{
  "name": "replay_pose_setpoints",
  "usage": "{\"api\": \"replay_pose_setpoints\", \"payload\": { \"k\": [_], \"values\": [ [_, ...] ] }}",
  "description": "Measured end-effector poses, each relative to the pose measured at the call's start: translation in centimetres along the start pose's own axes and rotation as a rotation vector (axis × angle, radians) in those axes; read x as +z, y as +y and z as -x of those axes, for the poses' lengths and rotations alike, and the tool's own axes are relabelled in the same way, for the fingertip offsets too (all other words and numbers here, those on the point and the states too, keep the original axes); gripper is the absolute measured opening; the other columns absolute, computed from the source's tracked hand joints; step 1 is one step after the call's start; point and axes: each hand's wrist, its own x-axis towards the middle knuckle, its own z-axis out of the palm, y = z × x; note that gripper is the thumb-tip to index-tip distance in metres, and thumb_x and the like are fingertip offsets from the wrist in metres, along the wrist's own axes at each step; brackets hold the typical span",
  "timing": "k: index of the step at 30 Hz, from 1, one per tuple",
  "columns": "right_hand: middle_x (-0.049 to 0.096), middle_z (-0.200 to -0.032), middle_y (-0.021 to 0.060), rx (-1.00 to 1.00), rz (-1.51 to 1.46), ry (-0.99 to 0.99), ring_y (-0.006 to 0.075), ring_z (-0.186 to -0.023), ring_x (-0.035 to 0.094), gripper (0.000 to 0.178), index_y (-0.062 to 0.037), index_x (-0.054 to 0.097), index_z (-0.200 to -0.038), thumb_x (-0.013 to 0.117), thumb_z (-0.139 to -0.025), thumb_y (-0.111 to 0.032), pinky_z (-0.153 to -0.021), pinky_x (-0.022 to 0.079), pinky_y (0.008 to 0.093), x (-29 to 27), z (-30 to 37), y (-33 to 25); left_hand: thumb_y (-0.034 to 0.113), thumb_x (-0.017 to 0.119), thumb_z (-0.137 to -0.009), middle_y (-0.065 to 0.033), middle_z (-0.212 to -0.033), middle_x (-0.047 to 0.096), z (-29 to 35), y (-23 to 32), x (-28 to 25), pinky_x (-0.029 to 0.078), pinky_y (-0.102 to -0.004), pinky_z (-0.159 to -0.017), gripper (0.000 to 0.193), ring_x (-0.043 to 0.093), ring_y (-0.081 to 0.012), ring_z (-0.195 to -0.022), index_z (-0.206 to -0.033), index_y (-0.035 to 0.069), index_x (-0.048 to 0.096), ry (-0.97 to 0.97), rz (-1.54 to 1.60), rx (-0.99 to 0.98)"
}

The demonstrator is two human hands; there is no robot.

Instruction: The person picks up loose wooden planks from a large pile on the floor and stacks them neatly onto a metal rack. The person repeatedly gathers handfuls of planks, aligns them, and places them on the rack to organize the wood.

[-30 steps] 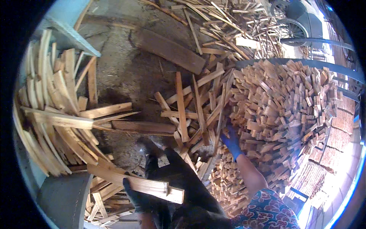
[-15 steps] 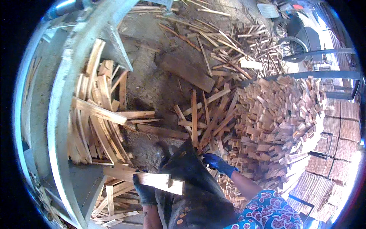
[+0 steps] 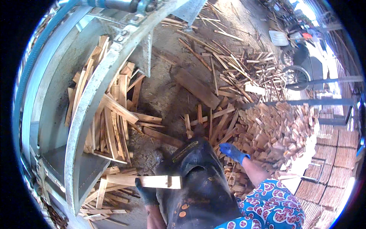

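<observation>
Clamps wooden slats (image 3: 158,181) in left hand (image 3: 146,194) at lower centre; extends right hand (image 3: 234,152) leftward, right of centre; cannot tell whether closed.

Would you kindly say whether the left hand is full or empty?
Full: the gloved left hand grips pale wood jutting out both sides.

Grey floor (image 3: 159,89) (brighter farther back), white glare (image 3: 305,10), perhaps a slatted wall (image 3: 343,53) rightward.
</observation>
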Motion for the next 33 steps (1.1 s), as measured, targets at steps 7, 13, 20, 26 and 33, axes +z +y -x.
{"api": "replay_pose_setpoints", "payload": {
  "k": [7,13,20,26,33],
  "values": [
    [0.053,-0.123,0.0059,-0.441,0.042,-0.140,0.0158,-0.111,0.051,0.041,-0.0073,0.047,-0.130,0.055,-0.092,-0.019,-0.091,0.043,0.0311,-4.8,-6.3,-10.2,0.050,0.064,-0.075,-0.0154,-0.120,0.047,-1.0,-3.1,2.2,0.036,-0.0471,-0.098,0.071,0.045,-0.0320,-0.111,-0.125,0.004,0.041,0.063,0.178,0.062],
    [0.059,-0.110,0.0066,-0.301,0.110,-0.225,0.0179,-0.102,0.055,0.029,-0.0040,0.055,-0.116,0.052,-0.091,-0.018,-0.088,0.045,0.0311,-16.8,-21.3,-7.2,0.054,0.060,-0.076,-0.0143,-0.112,0.054,-3.2,-7.4,10.8,0.040,-0.0472,-0.096,0.065,0.051,-0.0327,-0.104,-0.117,0.005,0.047,0.033,0.204,0.200],
    [0.059,-0.116,0.0132,-0.371,0.177,-0.282,0.0251,-0.107,0.055,0.031,-0.0039,0.058,-0.115,0.054,-0.087,-0.019,-0.090,0.044,0.0334,-17.3,-28.6,-21.8,0.038,0.061,-0.081,-0.0127,-0.105,0.059,-0.8,-11.7,21.0,0.042,-0.0425,-0.092,0.047,0.055,-0.0293,-0.098,-0.112,0.003,0.052,0.257,0.437,0.335],
    [0.060,-0.115,0.0099,-0.807,0.676,-0.564,0.0204,-0.109,0.054,0.032,-0.0033,0.058,-0.115,0.060,-0.087,-0.019,-0.094,0.041,0.0327,-12.8,-30.8,-31.6,0.036,0.064,-0.080,-0.0100,-0.092,0.059,-1.4,-15.7,29.4,0.046,-0.0398,-0.085,0.044,0.057,-0.0264,-0.089,-0.108,0.005,0.051,0.297,0.537,0.437],
    [0.060,-0.118,0.0111,-0.653,1.047,-0.987,0.0230,-0.104,0.058,0.041,-0.0040,0.052,-0.123,0.060,-0.086,-0.019,-0.090,0.046,0.0357,4.7,-20.1,-38.4,0.019,0.060,-0.085,-0.0060,-0.090,0.055,-3.7,-18.2,30.8,0.049,-0.0359,-0.076,0.030,0.056,-0.0215,-0.082,-0.109,0.006,0.049,0.366,0.740,0.638]
  ]
}}
